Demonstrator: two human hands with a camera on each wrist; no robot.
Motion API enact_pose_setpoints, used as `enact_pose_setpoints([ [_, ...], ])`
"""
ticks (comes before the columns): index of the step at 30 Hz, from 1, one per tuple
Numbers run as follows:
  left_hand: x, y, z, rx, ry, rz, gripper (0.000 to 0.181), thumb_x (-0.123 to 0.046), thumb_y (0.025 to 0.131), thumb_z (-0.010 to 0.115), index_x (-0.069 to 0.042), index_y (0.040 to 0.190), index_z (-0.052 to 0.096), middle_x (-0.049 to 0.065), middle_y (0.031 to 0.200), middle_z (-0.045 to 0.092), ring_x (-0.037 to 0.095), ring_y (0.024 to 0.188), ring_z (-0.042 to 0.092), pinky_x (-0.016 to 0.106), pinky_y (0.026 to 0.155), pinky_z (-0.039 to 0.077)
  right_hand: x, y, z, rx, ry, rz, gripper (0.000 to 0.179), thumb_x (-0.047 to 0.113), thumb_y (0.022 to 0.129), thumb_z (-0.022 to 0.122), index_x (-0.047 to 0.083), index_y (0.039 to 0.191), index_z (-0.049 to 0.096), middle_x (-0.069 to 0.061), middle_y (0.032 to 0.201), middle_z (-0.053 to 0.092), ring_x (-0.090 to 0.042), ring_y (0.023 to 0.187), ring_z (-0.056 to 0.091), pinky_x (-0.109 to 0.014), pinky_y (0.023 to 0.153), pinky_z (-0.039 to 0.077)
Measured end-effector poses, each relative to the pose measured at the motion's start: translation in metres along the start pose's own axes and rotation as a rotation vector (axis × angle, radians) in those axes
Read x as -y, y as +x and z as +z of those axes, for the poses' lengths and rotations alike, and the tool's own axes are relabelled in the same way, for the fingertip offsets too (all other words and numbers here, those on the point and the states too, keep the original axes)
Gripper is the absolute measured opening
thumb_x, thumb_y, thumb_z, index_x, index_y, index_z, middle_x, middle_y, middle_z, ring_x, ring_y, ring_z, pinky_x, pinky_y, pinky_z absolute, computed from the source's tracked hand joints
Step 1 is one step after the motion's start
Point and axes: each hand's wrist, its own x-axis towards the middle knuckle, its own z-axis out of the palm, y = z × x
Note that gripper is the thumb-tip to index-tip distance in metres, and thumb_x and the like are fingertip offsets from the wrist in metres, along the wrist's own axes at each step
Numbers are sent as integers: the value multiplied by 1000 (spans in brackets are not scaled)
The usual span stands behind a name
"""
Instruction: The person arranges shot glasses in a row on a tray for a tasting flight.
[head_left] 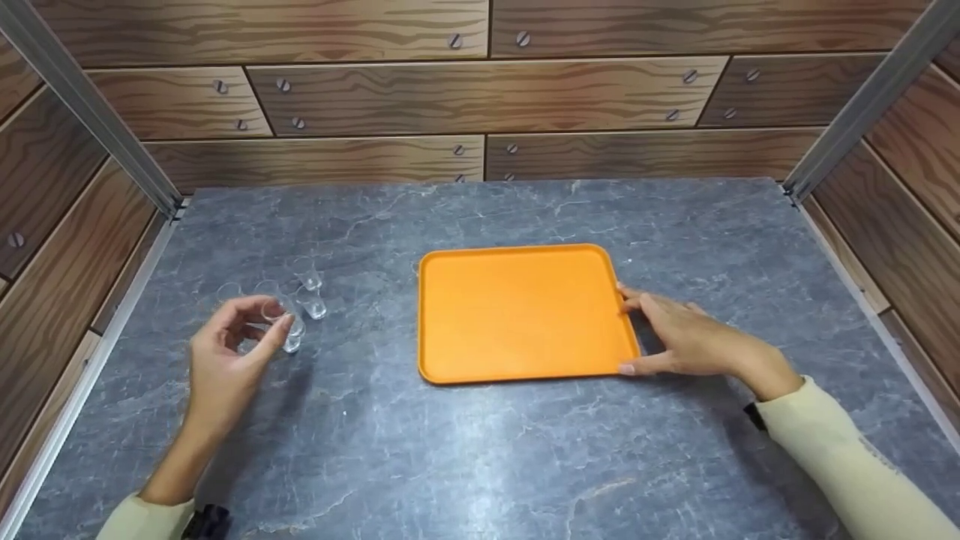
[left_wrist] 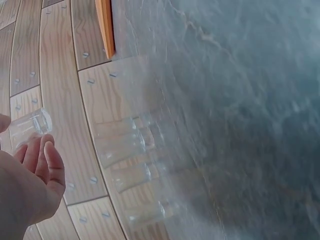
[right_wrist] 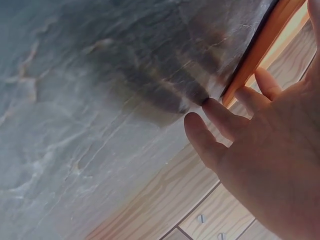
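My left hand [head_left: 232,345] pinches a small clear glass [left_wrist: 34,126] between thumb and fingertips, raised above the table on the left. Beside and below it, several more clear glasses [head_left: 314,306] stand on the table; the hand partly hides some of them. In the left wrist view these glasses [left_wrist: 131,176] form a loose group, faint against the wood pattern. At centre right lies a flat orange tray [head_left: 525,315] with a low raised rim. My right hand [head_left: 686,337] touches its right edge, thumb by the near corner and fingers extended along the side.
The grey marble-patterned table [head_left: 480,450] extends around the tray. Wood-patterned panels [head_left: 480,97] close off the back and both sides. Metal posts [head_left: 97,112] rise at the two back corners.
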Motion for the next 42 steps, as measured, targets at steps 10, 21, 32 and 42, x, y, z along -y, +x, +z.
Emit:
enact_pose_setpoints([
  [10,3,-2,17,55,-40,14,23,14,91,81,10,112,73,20,102,71,20,85,66,23,75,55,-3,0,1,-3,23,6,95,69,91,79,6,155,49,-18,177,26,-44,159,29,-81,118,21],
  [21,4,-2,39,105,-97,-14,26,13,89,82,8,114,75,19,101,73,19,81,67,23,71,55,-4,-2,0,-5,26,-27,89,65,92,81,6,151,51,-20,175,29,-44,158,31,-81,117,25],
  [32,6,-2,65,180,-127,6,24,10,91,83,5,112,76,19,102,74,20,85,70,24,74,58,0,0,-2,23,30,-3,93,65,92,80,7,156,46,-19,176,27,-44,159,28,-85,116,19],
  [42,6,-4,99,262,-158,-35,26,5,90,85,7,114,73,16,103,75,22,88,69,26,76,58,0,-1,-2,18,26,6,94,64,93,81,8,158,44,-17,175,30,-44,159,27,-86,116,16],
])
